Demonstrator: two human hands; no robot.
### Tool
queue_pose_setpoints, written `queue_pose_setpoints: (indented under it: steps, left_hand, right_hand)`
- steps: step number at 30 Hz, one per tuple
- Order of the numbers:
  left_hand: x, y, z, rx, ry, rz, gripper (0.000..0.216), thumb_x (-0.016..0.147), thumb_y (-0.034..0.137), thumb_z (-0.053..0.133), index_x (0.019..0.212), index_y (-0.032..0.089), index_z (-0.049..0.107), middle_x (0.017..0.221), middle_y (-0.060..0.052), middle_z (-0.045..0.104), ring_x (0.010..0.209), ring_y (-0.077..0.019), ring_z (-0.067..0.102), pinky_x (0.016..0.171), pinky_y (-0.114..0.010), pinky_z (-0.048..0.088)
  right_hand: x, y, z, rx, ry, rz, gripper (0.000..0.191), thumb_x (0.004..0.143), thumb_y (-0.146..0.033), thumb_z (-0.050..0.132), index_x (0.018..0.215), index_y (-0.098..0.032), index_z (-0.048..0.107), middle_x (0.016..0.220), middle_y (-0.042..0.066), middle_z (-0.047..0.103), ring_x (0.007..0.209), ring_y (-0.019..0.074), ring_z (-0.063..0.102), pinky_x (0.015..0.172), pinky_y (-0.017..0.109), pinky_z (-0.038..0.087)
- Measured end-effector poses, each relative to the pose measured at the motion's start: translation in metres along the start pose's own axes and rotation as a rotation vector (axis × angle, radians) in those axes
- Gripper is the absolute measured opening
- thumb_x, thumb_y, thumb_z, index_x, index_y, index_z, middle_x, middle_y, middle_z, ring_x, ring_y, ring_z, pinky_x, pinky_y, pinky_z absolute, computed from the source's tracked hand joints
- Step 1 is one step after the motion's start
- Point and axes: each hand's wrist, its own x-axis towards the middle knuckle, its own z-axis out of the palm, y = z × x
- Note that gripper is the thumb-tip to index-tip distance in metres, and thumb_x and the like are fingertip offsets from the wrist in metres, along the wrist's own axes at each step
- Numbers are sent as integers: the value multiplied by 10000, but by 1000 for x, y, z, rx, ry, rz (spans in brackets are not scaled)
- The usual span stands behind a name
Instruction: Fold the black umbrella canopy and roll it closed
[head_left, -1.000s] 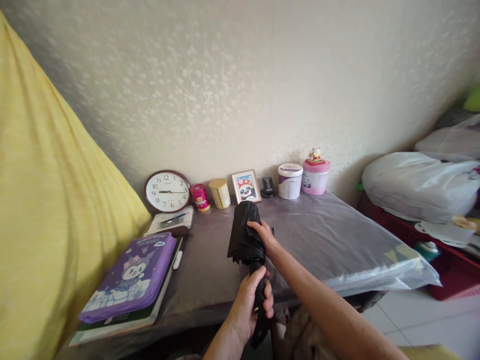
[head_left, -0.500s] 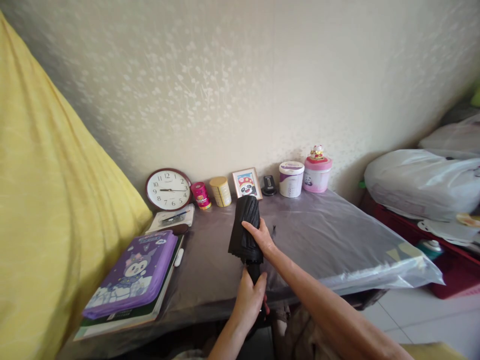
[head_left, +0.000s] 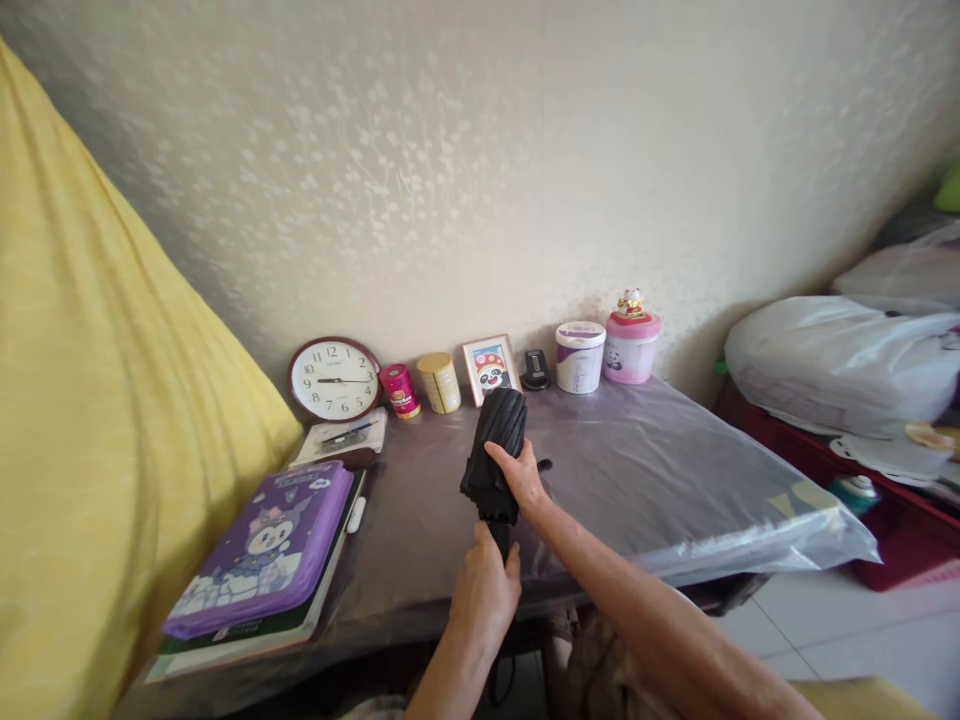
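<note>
A folded black umbrella (head_left: 491,440) is held over the front half of the covered table, its canopy pointing away from me. My left hand (head_left: 486,578) is closed round the handle at the lower end, and a thin dark strap hangs below it. Higher up, my right hand (head_left: 519,474) wraps the right side of the bundled canopy, thumb lying across the folds. A small dark tab sticks out just right of that hand. The fingertips of my right hand are hidden behind the canopy.
Along the wall stand a round clock (head_left: 335,380), a pink can (head_left: 400,391), a yellow-lidded can (head_left: 439,383), a panda picture frame (head_left: 490,370) and two tubs (head_left: 580,360). A purple case (head_left: 262,550) lies on books at left. A yellow curtain (head_left: 97,400) borders the left; plastic bags (head_left: 840,360) sit right.
The canopy has turned in my hands and looks narrower, its folds more twisted. My left hand has rolled round the handle, now showing its back. The view has shifted slightly.
</note>
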Motion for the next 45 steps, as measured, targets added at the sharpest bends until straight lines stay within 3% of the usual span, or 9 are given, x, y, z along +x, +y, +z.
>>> queue_pose_setpoints:
  steps: [2,5,9,14,20,26,31,36,45]
  left_hand:
    - [0,6,-4,-98,-56,29,305,777,320,565,1024,158,490,855,-129,636,893,-285,625,760,-338,437]
    - [-3,15,-7,-282,-202,39,222,793,416,493,803,194,496,627,-19,572,634,-201,626,621,-291,477]
    - [-9,23,-4,-467,-316,12,302,789,490,415,670,213,400,535,57,443,397,-93,462,460,-251,461]
    - [-10,20,4,-468,-277,-55,224,761,416,488,726,219,387,486,84,419,338,-85,411,355,-225,408]
    - [-1,8,9,-261,-101,-79,307,793,282,521,1068,190,421,463,88,448,312,-130,454,361,-233,365]
    - [4,-2,4,-143,26,-26,329,748,231,604,1049,152,495,744,-86,620,713,-239,643,619,-295,424]
    - [-4,10,-3,-287,-134,-6,243,751,337,584,926,185,511,543,32,534,426,-161,560,490,-263,415]
    - [-13,22,-6,-482,-313,-9,268,786,441,458,659,206,430,479,65,445,353,-91,450,412,-233,425]
    - [-10,18,4,-351,-159,-87,134,778,273,486,880,212,423,426,101,408,299,-118,410,323,-221,352]
  right_hand:
    - [-1,-9,0,54,-34,30,484,593,-350,747,978,-192,499,866,42,666,773,205,643,713,316,538]
    - [-3,-24,0,126,-104,78,436,622,-366,727,964,-180,531,827,45,683,714,205,656,662,313,551]
    - [-5,-33,-3,176,-184,130,399,658,-396,698,953,-161,567,775,54,694,656,205,662,611,312,556]
    - [-8,-27,-2,156,-190,145,433,634,-370,734,970,-158,561,776,59,692,643,204,660,604,323,556]
    - [-4,-19,-1,98,-116,76,471,582,-353,781,959,-181,556,813,32,680,690,185,652,641,299,543]
    - [-4,-15,-2,107,-71,58,470,575,-359,774,944,-177,548,765,20,674,684,189,647,638,304,539]
    - [-7,-22,-4,162,-140,108,406,619,-375,737,922,-169,561,715,34,679,622,197,648,590,314,543]
    - [-13,-35,-5,179,-243,134,381,684,-442,671,902,-143,584,705,63,682,570,192,637,555,311,540]
    - [-16,-29,3,14,-96,20,451,594,-381,770,914,-184,521,677,-9,639,556,155,613,522,259,515]
